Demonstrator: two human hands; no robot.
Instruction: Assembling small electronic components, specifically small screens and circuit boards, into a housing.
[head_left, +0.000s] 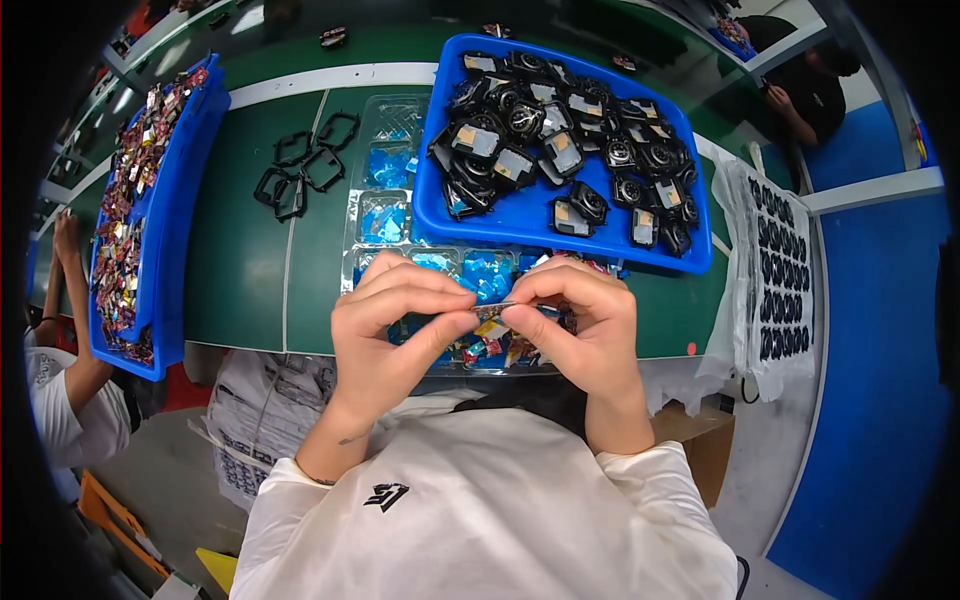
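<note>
My left hand [395,325] and my right hand [580,320] meet over the near edge of the green table [240,280]. Together they pinch a small flat part [492,310] with a metallic strip between thumbs and forefingers. Right under the hands lies a clear plastic tray [385,215] whose pockets hold small blue-wrapped pieces. Behind it a blue bin [520,225] is filled with several black round-lensed modules.
Several empty black frames [305,165] lie on the table at the left. A long blue bin [175,200] of small colourful parts stands at the far left. A white sheet of black rings [780,270] hangs at the right. Other people work at the left edge and far right.
</note>
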